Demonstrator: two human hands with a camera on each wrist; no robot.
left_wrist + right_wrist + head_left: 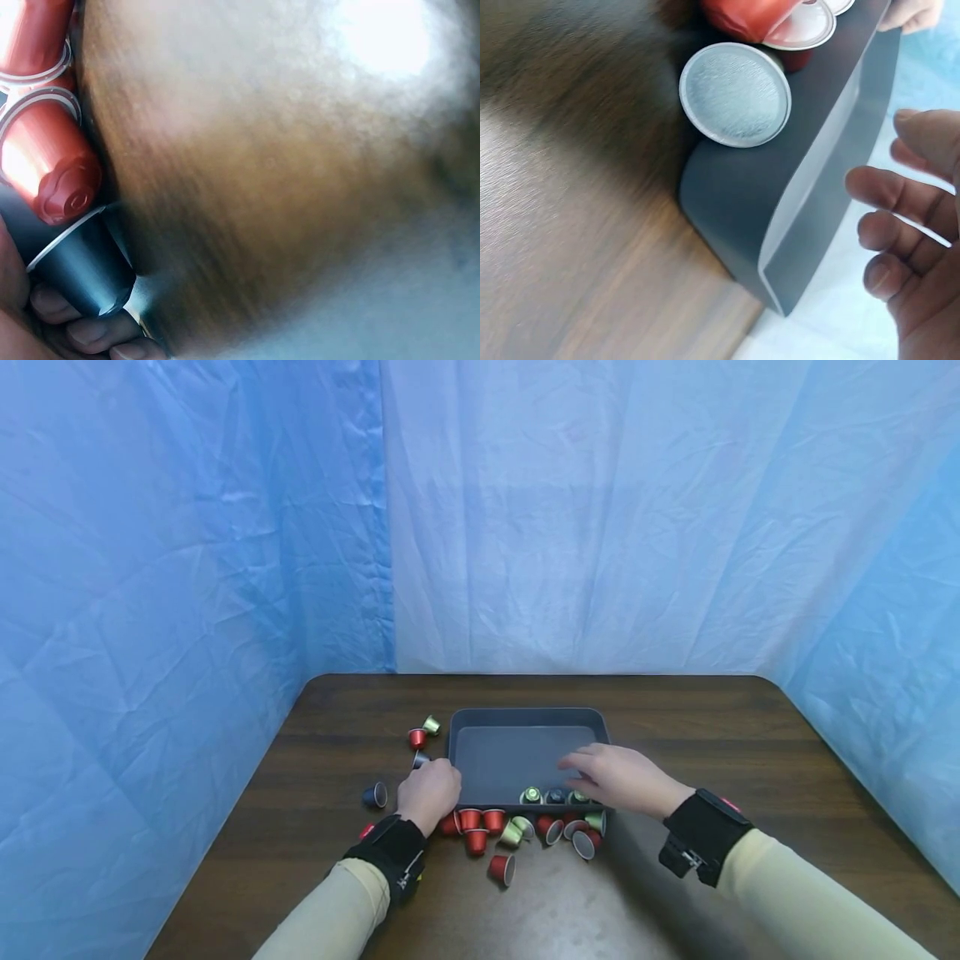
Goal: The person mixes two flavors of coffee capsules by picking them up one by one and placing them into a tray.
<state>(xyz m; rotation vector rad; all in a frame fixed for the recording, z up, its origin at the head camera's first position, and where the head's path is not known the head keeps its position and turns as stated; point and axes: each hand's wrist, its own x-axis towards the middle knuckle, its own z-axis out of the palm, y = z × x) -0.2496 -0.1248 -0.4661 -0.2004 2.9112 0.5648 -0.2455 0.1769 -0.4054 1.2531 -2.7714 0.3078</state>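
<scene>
My left hand (430, 793) is at the left front corner of the dark grey tray (510, 752). In the left wrist view, its curled fingers and thumb hold a dark coffee capsule (86, 262), close to a red capsule (52, 154). Over the tray's right front part hovers my right hand (618, 777). Its fingers are loosely bent and apart, with nothing between them in the right wrist view. Along the tray's front inside wall stand a green capsule (530, 796), a dark capsule (556, 796) and another green capsule (579, 797), partly behind the right fingers.
Several red and green capsules crowd against the tray's front outside wall, with one red capsule (502, 869) lying nearer me. Left of the tray are a dark blue capsule (375, 795), a red capsule (417, 738) and a green capsule (431, 724). Blue curtains (600, 527) surround the wooden table (315, 760).
</scene>
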